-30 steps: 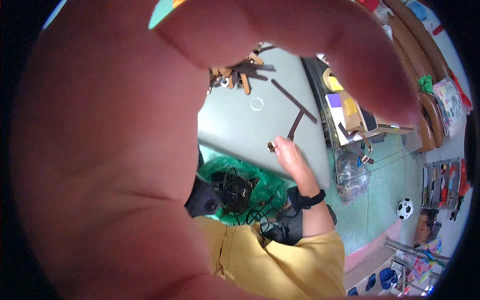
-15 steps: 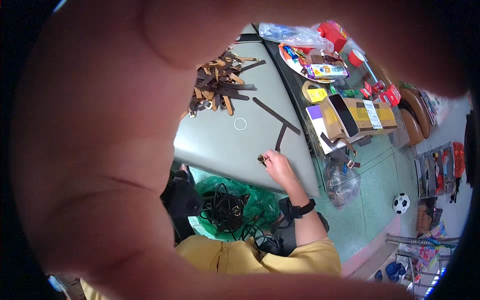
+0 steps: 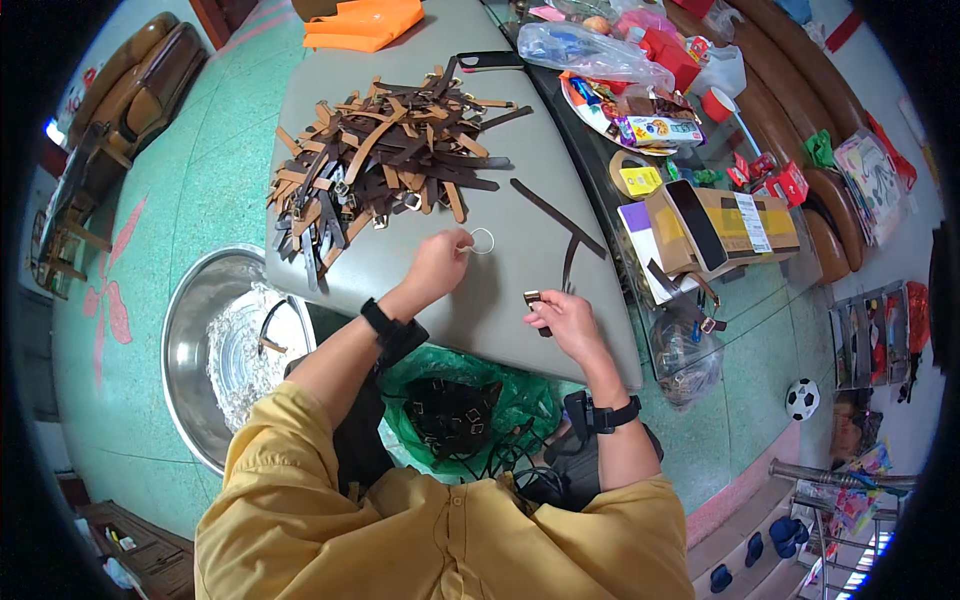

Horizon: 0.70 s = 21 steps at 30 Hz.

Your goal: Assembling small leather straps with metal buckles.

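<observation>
Left hand (image 3: 437,262) pinched the small ring (image 3: 483,240) on the desk (image 3: 500,300), just beyond its fingertips. Right hand (image 3: 562,322) gripped a buckle (image 3: 534,300) on a dark strap (image 3: 567,265), whose long axis ran away from the person; strap pile (image 3: 380,160) lay nearer the left hand.

strap (image 3: 568,262) end under right hand (image 3: 562,322)

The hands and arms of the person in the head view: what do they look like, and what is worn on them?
Both hands are bare, with no gloves. The left hand has a black band around its wrist, like a watch strap. The right hand has a similar black band on its wrist. The forearms are uncovered; yellow sleeves of a shirt begin near the elbows.
</observation>
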Motion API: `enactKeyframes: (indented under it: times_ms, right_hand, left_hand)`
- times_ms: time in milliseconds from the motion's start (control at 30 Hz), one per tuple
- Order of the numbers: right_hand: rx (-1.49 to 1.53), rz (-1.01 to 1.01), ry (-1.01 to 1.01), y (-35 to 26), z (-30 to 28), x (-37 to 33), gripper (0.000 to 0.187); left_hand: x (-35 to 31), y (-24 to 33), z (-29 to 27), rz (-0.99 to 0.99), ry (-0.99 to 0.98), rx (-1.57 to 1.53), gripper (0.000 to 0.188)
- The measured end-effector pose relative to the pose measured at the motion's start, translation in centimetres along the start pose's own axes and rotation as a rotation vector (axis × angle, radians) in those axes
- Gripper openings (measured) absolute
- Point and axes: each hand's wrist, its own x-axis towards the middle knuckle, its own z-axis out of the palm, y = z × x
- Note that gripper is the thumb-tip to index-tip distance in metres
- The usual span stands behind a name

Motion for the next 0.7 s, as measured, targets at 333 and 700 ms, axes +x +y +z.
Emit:
enactKeyframes:
  times_ms: [333, 700]
  right_hand:
    - [0.127, 0.01, 0.096, 0.0, -1.2, 1.0, 0.023]
    - [0.11, -0.02, 0.083, 0.1, -1.8, 0.8, 0.023]
  left_hand:
    - [2.7, -0.3, 2.2, -0.003, -0.075, 0.238, 0.019]
    - [1.7, 0.1, 2.1, 0.041, -0.001, 0.186, 0.016]
